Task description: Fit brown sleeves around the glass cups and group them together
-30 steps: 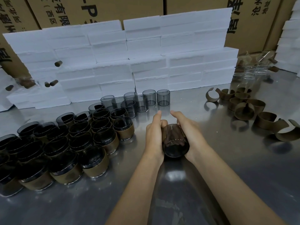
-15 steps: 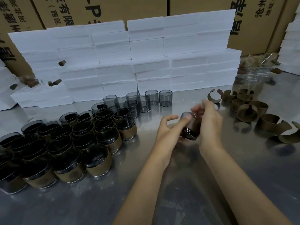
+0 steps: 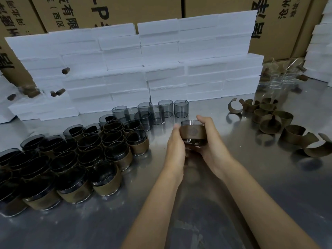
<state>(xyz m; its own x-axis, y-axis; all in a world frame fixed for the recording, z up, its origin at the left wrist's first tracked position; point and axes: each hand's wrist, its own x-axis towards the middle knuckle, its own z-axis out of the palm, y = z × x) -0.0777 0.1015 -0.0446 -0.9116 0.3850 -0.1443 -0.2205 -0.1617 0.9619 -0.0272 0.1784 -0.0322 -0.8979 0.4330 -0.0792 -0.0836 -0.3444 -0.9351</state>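
Above the table (image 3: 233,186), both hands grip a sleeved cup (image 3: 192,134).

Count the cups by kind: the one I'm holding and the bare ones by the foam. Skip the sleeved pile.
sleeved cup, held by the left hand and right hand: 1
bare grey cups by the foam blocks: 7, as far as their overlap lets me tell
Total: 8
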